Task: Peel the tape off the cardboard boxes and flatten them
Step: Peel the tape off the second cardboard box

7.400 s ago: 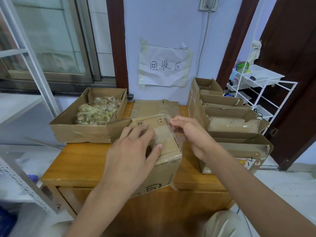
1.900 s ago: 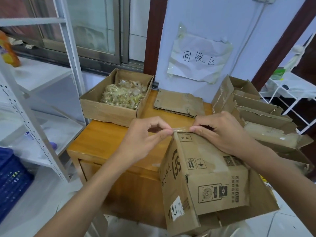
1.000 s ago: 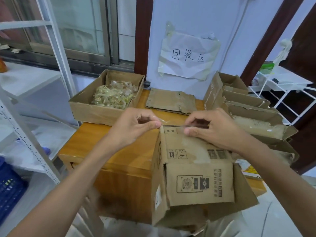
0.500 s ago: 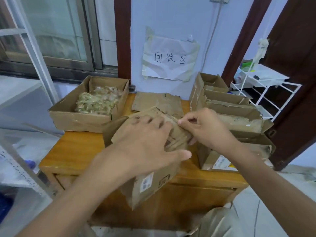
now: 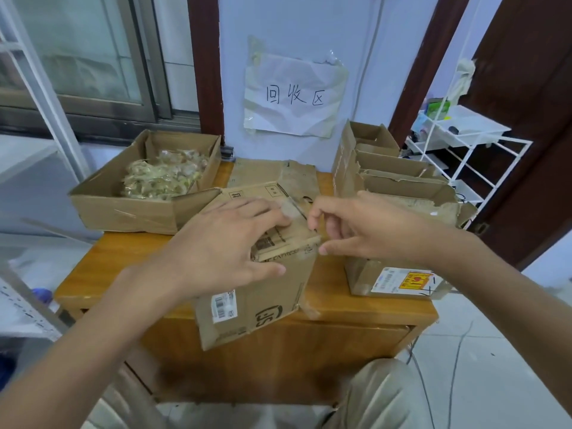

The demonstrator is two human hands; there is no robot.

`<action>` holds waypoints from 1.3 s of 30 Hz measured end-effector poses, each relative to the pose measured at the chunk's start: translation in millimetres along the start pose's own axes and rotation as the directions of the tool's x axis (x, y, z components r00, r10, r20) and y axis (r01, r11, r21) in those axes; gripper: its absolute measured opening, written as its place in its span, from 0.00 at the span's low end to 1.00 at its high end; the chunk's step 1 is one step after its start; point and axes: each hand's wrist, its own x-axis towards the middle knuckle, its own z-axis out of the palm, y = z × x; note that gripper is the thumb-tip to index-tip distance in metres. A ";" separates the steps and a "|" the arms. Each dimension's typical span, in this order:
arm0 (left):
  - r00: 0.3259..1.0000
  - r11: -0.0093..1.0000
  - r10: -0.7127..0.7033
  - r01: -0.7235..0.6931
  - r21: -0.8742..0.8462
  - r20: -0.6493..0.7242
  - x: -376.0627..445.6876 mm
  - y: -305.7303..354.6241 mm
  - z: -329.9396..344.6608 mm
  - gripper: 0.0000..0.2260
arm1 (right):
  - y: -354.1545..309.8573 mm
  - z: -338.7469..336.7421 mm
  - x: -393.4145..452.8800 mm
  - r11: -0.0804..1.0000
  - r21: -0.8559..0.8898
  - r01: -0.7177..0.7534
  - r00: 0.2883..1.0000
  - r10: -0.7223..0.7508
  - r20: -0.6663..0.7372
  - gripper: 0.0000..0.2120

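**One box in hand, a row still waiting**

One box (image 5: 257,267) is being worked on now. It sits at the front edge of the wooden table (image 5: 102,267), overhanging it toward the person and still holding its boxy shape, not yet pressed flat. The left hand (image 5: 226,243) lies spread across its top panel, fingers open and pressing down to steady it. The right hand (image 5: 356,230) hovers at the box's right top edge with thumb and forefinger drawn toward each other — it looks to be pinching at a clear tape strip (image 5: 292,209), though whether the tape is actually caught between them I cannot tell.

Done so far, judging by how things lie: a flattened piece of cardboard (image 5: 272,173) rests at the back edge of the table against the wall, under a paper sign (image 5: 294,94). At the back left corner an open carton (image 5: 123,209) holds a heap of crumpled tape scraps (image 5: 164,178) — likely the peeled-off tape from boxes already handled.

Left to do: along the right edge of the table stands a row of open boxes (image 5: 396,181), all upright and unflattened, the nearest one bearing a shipping label (image 5: 405,280). Some show shiny tape remnants on their rims. So the job appears to be in its early part; the current box needs its tape stripped and its sides collapsed, and the row on the right has not been touched.
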 end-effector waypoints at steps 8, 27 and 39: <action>0.997 0.997 0.071 -0.071 -0.041 -0.012 -1.9 -5.3 3.1 0.33 | -11.3 -13.2 18.3 0.997 0.082 -0.014 0.959 -0.009 0.283 0.12; 1.000 0.994 0.026 -0.028 -0.110 -0.018 3.3 -19.8 11.6 0.39 | -5.1 4.8 6.2 0.863 0.502 -0.051 0.995 0.000 0.102 0.03; 0.998 0.984 0.033 -0.041 -0.176 -0.051 4.5 -25.1 15.6 0.36 | -11.7 12.6 7.2 0.824 0.565 -0.031 0.999 0.034 0.006 0.06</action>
